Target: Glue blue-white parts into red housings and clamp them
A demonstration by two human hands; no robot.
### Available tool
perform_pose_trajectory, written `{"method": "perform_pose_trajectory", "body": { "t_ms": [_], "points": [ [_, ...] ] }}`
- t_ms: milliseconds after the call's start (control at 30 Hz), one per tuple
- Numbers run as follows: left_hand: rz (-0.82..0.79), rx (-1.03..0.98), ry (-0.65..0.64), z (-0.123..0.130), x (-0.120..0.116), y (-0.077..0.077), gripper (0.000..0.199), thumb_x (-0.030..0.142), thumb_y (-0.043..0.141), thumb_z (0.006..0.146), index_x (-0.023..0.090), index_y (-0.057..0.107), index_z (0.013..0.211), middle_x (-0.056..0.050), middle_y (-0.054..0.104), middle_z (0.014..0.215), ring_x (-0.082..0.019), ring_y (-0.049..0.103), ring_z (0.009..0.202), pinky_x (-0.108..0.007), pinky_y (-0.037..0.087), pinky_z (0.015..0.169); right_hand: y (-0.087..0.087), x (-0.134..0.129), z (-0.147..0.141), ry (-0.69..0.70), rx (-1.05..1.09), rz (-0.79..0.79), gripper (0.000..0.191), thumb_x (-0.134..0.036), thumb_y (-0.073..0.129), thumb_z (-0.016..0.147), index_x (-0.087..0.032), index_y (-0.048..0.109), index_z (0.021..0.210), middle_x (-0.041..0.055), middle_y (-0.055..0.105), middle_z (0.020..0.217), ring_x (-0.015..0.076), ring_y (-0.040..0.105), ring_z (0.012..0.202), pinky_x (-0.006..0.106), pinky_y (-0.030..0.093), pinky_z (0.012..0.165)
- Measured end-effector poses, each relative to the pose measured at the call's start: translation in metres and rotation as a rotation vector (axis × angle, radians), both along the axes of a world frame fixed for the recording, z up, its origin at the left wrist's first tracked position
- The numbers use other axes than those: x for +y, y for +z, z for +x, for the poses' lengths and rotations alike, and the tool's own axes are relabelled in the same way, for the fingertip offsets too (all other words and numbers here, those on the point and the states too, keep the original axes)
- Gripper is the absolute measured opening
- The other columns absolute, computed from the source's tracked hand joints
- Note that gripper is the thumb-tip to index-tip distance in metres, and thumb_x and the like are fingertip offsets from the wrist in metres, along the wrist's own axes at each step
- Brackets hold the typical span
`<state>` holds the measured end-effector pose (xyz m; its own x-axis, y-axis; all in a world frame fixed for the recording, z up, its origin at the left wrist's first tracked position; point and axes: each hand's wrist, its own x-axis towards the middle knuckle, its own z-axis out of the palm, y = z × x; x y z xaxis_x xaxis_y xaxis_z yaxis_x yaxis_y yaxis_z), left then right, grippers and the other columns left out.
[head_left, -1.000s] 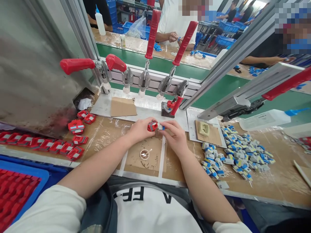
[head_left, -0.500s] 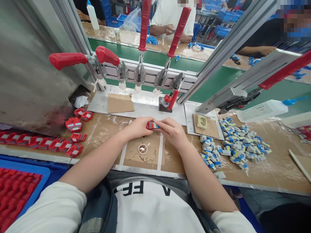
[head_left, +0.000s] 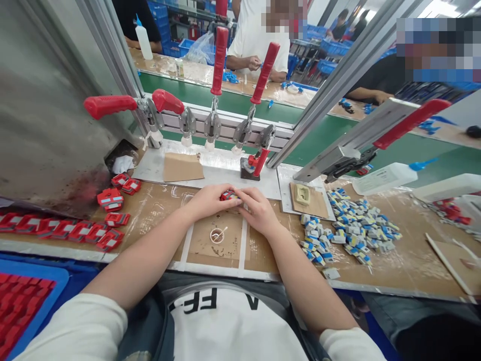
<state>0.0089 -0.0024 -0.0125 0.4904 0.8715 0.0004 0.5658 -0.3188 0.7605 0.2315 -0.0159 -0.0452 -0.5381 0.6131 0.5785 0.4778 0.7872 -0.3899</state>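
Observation:
Between my two hands, above the middle of the bench, is a small red part [head_left: 227,195]. My left hand [head_left: 206,201] is closed round its left side. My right hand [head_left: 259,211] touches it from the right with the fingertips, fingers close together. Just below the hands, a small round dish [head_left: 217,235] with a thin stick in it rests on a cardboard sheet [head_left: 197,245]. Red parts [head_left: 69,228] lie in a row at the left. A heap of small grey, blue and yellow pieces [head_left: 361,225] lies at the right.
Behind my hands stand toggle clamps with red handles [head_left: 219,62] on a metal frame [head_left: 281,135]. A yellowish block [head_left: 301,194] sits on cardboard to the right, near a white bottle [head_left: 387,179]. A blue crate [head_left: 60,286] is at lower left. People work across the bench.
The view has shifted a little. The red part has turned between my hands, and my right hand's fingers now reach further over it.

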Motion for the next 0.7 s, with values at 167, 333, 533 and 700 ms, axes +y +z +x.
{"method": "perform_pose_trajectory", "body": {
  "t_ms": [167,333,533,700],
  "points": [
    [0.122,0.024,0.05,0.002,-0.002,-0.005,0.047,0.051,0.061,0.095,0.026,0.065,0.134,-0.003,0.075,0.09,-0.023,0.068,0.079,-0.031,0.045,0.071,0.0,-0.004,-0.001,0.016,0.167,-0.17,0.06,-0.024,0.061,0.1,-0.031,0.049,0.158,0.0143,0.059,0.141,0.0283,0.063,0.124,0.051,0.056,0.107],
    [0.231,0.182,0.064,0.002,-0.004,-0.002,0.067,0.059,0.065,0.095,0.018,0.05,0.145,-0.006,0.073,0.085,-0.027,0.07,0.078,-0.032,0.047,0.07,-0.006,0.002,-0.006,-0.125,0.512,-0.705,0.051,-0.052,0.057,0.1,-0.026,0.063,0.143,0.0112,0.068,0.125,0.0194,0.067,0.081,0.041,0.063,0.079],
    [0.452,0.299,-0.061,0.003,-0.003,-0.002,0.053,0.052,0.059,0.102,0.02,0.053,0.144,-0.015,0.073,0.113,-0.029,0.071,0.1,-0.033,0.051,0.079,-0.002,0.006,-0.01,-0.112,0.734,-0.964,0.055,-0.066,0.081,0.08,-0.023,0.079,0.116,0.0068,0.08,0.107,0.0241,0.073,0.092,0.042,0.065,0.084],
    [0.492,0.246,-0.121,0.005,-0.002,-0.007,0.049,0.035,0.059,0.104,0.026,0.051,0.151,-0.013,0.069,0.123,-0.028,0.068,0.108,-0.036,0.054,0.086,-0.001,0.006,-0.013,-0.165,0.829,-0.927,0.051,-0.058,0.09,0.071,-0.022,0.078,0.105,0.0072,0.08,0.102,0.025,0.074,0.095,0.041,0.066,0.08]
  ]
}}
